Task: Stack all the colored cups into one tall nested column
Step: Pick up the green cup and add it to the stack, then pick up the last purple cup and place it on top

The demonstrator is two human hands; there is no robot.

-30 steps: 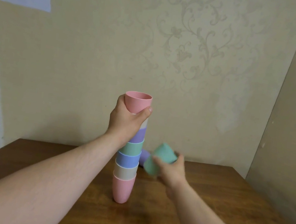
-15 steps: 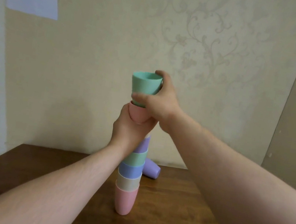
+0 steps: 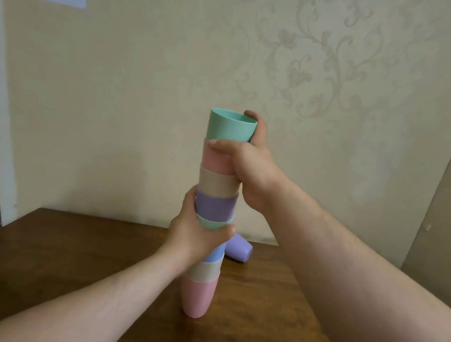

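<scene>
On the wooden tabletop (image 3: 266,338) stands the nested cup column (image 3: 211,227), upright. The right hand (image 3: 248,165) is wrapped around the green top cup (image 3: 230,127) and the pink one beneath. The left hand (image 3: 197,234) clasps the column's middle. Behind it a purple cup (image 3: 240,249) lies on its side.

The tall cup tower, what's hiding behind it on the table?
A purple cup lies tipped on the table behind the tower. Only one end shows; the tower and left hand cover the rest.
</scene>
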